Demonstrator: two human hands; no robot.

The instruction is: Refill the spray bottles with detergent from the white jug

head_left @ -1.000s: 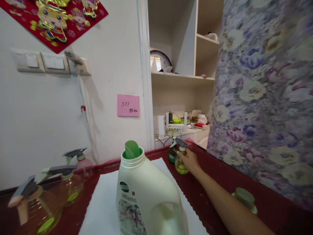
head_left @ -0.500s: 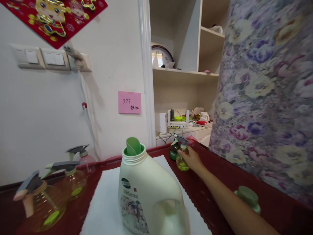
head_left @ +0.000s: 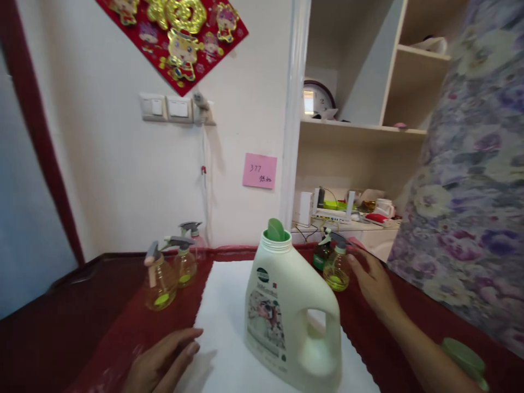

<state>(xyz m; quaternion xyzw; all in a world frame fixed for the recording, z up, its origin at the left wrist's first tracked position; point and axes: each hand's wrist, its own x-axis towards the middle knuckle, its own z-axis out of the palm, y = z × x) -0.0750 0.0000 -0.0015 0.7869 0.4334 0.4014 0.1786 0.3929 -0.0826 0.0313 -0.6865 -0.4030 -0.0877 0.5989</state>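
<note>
At far left on the dark red table [head_left: 102, 295], a peach-headed sprayer [head_left: 161, 286], a grey-headed sprayer [head_left: 185, 266] and a pink sprayer [head_left: 199, 246] stand upright in a slanting row, probably set there to keep the middle free and their liquid level. Nearer, the left hand [head_left: 161, 360] reaches over the left edge of the white sheet [head_left: 221, 289], its fingers stretched forward, thumb apart, gripping nothing; the shadow below suggests it hovers rather than rests. The jug [head_left: 286, 314] stands upright on the sheet, right of that hand and well clear of its fingertips; with the cap off and the green spout [head_left: 275, 230] bare, upright seems the only safe way to stand it, and the sheet would likely catch drips. Its handle faces right. Farther back on the right, a dark green bottle [head_left: 320, 255] stands partly behind a clear sprayer [head_left: 336, 273] with a little yellowish liquid. Just right of this sprayer is the right hand [head_left: 374, 281], its fingers extended and not wrapped round it; whether a fingertip touches I cannot tell. At near right, partly behind the forearm, sits a green cap [head_left: 462, 355], perhaps the jug's, put aside out of the way.
</note>
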